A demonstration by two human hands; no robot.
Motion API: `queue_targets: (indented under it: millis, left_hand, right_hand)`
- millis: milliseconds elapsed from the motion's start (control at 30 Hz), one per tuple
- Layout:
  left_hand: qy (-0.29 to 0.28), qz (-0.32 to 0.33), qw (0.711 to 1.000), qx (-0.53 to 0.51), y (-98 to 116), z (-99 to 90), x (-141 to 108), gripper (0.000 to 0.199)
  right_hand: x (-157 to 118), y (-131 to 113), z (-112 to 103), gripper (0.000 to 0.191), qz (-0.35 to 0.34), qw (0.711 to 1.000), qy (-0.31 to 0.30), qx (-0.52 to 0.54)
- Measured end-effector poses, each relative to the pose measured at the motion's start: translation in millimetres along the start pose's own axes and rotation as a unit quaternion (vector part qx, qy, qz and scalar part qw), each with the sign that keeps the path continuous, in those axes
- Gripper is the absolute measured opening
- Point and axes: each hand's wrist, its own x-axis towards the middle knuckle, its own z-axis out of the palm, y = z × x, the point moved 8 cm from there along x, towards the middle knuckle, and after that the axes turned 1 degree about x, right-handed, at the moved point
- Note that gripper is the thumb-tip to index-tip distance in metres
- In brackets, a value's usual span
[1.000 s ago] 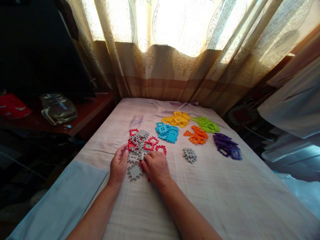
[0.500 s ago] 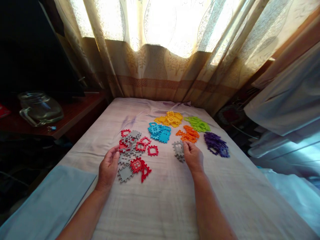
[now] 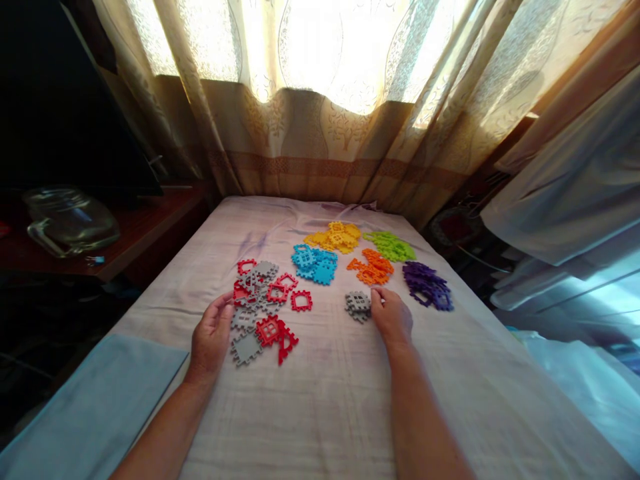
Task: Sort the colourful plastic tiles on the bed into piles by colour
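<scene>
Beside the left edge of a mixed pile of red and grey pieces is my left hand (image 3: 213, 337), fingers loosely stretched and apart, with no piece visibly held. The pile holds toothed flat building pieces, among them a solid grey square (image 3: 247, 348), a red window piece (image 3: 269, 329) and a red open frame (image 3: 301, 301). My right hand (image 3: 393, 317) has its fingers curled together at the right edge of a small stack of grey window pieces (image 3: 357, 303). The top grey piece lies flat on that stack, and nothing shows in the fingers.
Sorted piles of blue (image 3: 315, 265), yellow (image 3: 334, 237), green (image 3: 390, 246), orange (image 3: 371, 267) and purple pieces (image 3: 427, 287) lie farther back on the sheet-covered surface (image 3: 310, 420). A light blue cloth (image 3: 100, 400) is at the left. A glass jug (image 3: 73, 223) stands on a side table.
The grey window piece my right hand held tilted now lies flat on the small grey stack. That hand has shifted slightly right; my left hand stays by the mixed pile.
</scene>
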Motion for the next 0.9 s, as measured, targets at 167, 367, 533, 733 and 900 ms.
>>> queue_targets:
  millis: [167, 367, 533, 733, 900]
  left_hand:
    - [0.004, -0.011, 1.0, -0.018, -5, -0.9, 0, 0.053]
    - [0.007, -0.023, 0.998, -0.052, -5, -0.3, 0, 0.054]
    - [0.004, -0.012, 0.999, -0.048, -4, -0.2, 1, 0.052]
    - [0.003, 0.003, 1.0, -0.03, -4, -0.4, 0, 0.051]
    - [0.0, 0.013, 1.0, -0.009, -4, -1.2, 0, 0.055]
  right_hand:
    - [-15, -47, -2, 0.028, -0.112, 0.99, 0.035, 0.073]
    - [-97, -155, 29, 0.021, -0.356, 0.915, -0.091, 0.166]
    - [-165, -200, 50, 0.041, -0.518, 0.827, -0.167, 0.145]
    - [-185, -209, 62, 0.032, -0.533, 0.824, -0.173, 0.084]
    - [-182, -209, 58, 0.013, -0.521, 0.838, -0.128, 0.098]
